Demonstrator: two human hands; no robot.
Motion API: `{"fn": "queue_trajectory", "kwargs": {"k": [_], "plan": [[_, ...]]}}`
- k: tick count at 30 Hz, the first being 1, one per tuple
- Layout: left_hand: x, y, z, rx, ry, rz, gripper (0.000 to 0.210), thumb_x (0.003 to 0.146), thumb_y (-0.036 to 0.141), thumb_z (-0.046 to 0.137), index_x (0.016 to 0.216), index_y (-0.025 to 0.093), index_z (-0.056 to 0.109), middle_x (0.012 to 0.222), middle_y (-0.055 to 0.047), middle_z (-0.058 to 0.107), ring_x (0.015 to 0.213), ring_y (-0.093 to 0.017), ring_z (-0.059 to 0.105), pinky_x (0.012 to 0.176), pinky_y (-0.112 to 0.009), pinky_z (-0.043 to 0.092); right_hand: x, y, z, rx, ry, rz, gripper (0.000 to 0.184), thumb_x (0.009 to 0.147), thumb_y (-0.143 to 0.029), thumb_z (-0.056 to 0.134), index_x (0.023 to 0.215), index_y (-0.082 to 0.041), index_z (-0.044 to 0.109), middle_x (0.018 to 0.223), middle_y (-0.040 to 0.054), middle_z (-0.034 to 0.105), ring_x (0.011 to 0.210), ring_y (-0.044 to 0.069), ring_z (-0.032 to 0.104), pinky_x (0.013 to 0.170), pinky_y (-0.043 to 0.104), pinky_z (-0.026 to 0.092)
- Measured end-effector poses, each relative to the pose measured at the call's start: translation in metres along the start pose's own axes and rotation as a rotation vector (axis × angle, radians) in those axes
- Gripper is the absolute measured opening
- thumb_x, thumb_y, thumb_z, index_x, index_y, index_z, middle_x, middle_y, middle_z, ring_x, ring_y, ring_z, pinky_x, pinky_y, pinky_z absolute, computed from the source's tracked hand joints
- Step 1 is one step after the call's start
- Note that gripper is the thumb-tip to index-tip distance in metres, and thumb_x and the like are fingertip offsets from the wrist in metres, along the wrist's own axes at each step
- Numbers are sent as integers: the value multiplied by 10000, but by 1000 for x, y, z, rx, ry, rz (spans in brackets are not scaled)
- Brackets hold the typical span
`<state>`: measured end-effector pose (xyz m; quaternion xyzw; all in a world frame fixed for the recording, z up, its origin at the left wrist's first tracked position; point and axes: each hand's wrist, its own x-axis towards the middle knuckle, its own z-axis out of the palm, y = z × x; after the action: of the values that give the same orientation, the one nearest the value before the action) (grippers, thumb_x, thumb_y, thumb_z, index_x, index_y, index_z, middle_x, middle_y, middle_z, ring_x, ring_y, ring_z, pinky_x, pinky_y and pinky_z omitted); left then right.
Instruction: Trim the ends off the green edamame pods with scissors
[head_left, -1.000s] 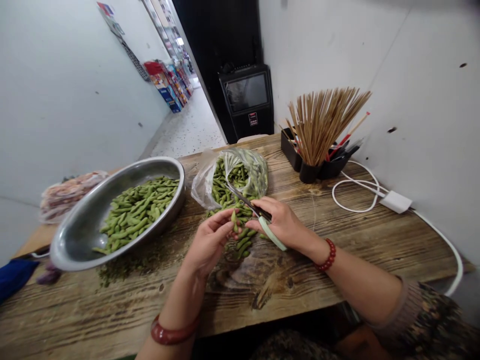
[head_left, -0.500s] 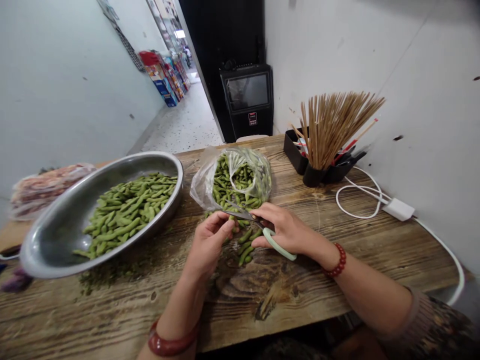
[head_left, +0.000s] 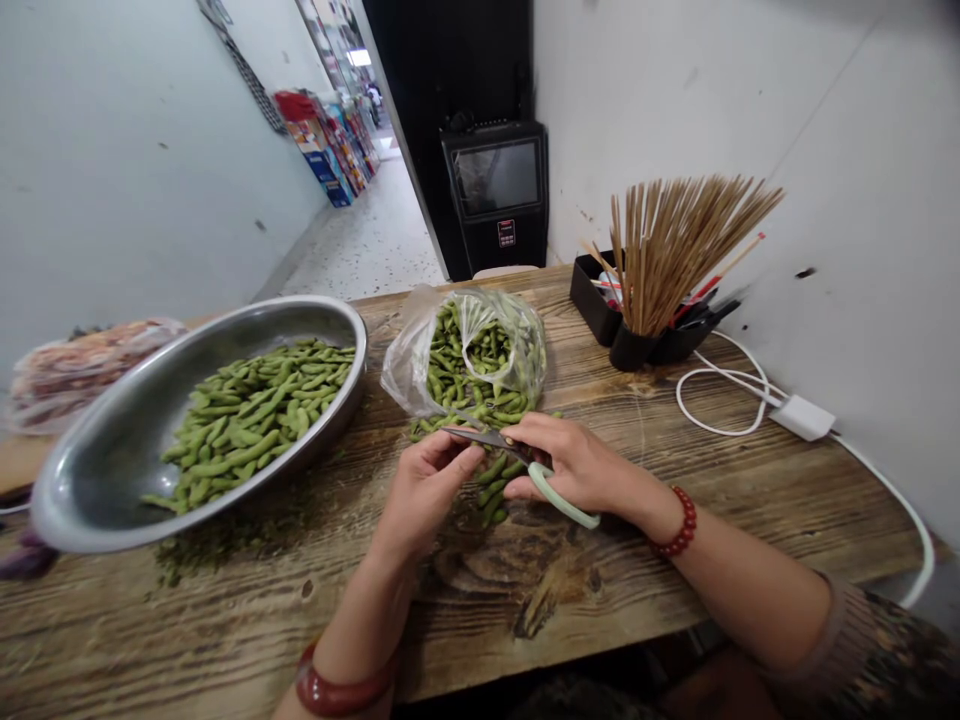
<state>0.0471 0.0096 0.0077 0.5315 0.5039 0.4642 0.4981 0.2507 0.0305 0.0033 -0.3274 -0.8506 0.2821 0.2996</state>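
Note:
Scissors with pale green handles (head_left: 562, 500) are gripped in my right hand (head_left: 581, 465). Their blades are a little apart and point left, across the fingertips of my left hand (head_left: 420, 495). My left thumb and fingers are pinched on an edamame pod, now mostly hidden by the fingers and blades. Loose edamame pods (head_left: 491, 490) lie on the table between my hands. Just beyond, a clear plastic bag (head_left: 405, 360) lies with its mouth towards me, full of pods. To the left stands a large steel basin (head_left: 82, 525), tilted in view, holding many green pods (head_left: 255, 425).
Dark green trimmings (head_left: 225, 545) are scattered below the basin on the wooden table (head_left: 600, 620). At the back right, a black holder (head_left: 596, 300) carries wooden skewers (head_left: 675, 250) and pens. A white cable with an adapter (head_left: 802, 418) runs along the right. Bagged meat (head_left: 75, 375) sits far left.
The scissor blades have closed slightly near my left fingertips. The green pod end seen there earlier is now hidden. The view has shifted slightly.

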Motion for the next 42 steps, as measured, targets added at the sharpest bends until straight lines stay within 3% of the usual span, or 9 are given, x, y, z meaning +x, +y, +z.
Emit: {"fn": "queue_trajectory", "kwargs": {"k": [8,13,15,19,26,34,42], "plan": [[2,-3,-7,24,-6,-27,125,760,272,707,821,163,718,716,-7,637,643,-124,531,632,-228,423,1,2,-3,1,-23,-15,341,796,-351,713,1053,-140,637,858,54,620,762,166,565,687,264,439],[4,-5,-9,19,26,77,89,726,218,737,802,171,741,874,-32,650,889,-153,568,824,-229,425,2,7,-1,35,88,10,343,786,-340,727,1045,-134,635,841,42,609,733,152,550,671,252,428],[5,-4,-8,-15,75,91,97,708,209,750,795,167,740,868,-25,635,848,-130,564,772,-203,435,3,8,0,39,118,13,353,774,-345,739,1037,-133,638,822,35,599,717,150,544,658,251,423],[5,1,-6,-265,97,-55,154,710,240,755,830,170,689,743,15,607,574,-69,523,523,-173,423,3,8,2,43,153,13,413,760,-351,751,1081,-124,625,853,45,605,748,158,557,684,260,438],[5,7,-6,-499,128,-133,249,639,175,812,813,141,637,777,5,645,618,-76,608,577,-169,514,1,0,0,-9,76,17,513,761,-378,743,1191,-156,574,940,56,592,742,155,554,675,273,457],[2,7,1,-472,44,-156,254,632,181,824,790,131,631,707,2,663,570,-78,613,549,-163,517,-1,-3,1,-114,27,-17,555,753,-352,756,1224,-163,532,1005,88,587,887,213,573,762,327,486],[1,7,3,-417,36,-153,262,622,214,830,795,126,654,632,-9,674,471,-75,566,439,-156,460,-1,-2,-1,-135,13,-51,517,789,-374,716,1232,-191,522,1020,95,587,922,224,576,793,360,491]]}}
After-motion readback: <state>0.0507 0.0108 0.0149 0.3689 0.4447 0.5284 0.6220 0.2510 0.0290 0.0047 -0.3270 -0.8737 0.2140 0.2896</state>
